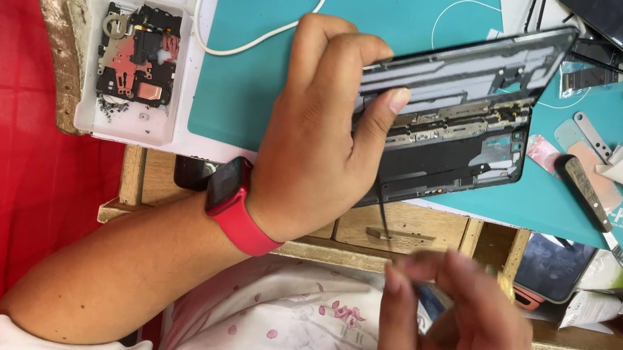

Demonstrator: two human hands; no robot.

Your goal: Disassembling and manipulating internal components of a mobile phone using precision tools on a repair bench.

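Teal mat (262, 67) on cluttered wooden bench (419, 234); left hand (316, 142) grip clasping opened phone (461, 124), right hand (460, 340) grip unclear.

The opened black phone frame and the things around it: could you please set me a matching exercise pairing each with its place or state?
1. opened black phone frame
2. red smartwatch
3. white parts tray
4. thin dark tweezers

a. on the left wrist
b. gripped in the left hand
c. left of the teal mat
d. pinched in the right hand's fingers

Pairs: 1-b, 2-a, 3-c, 4-d
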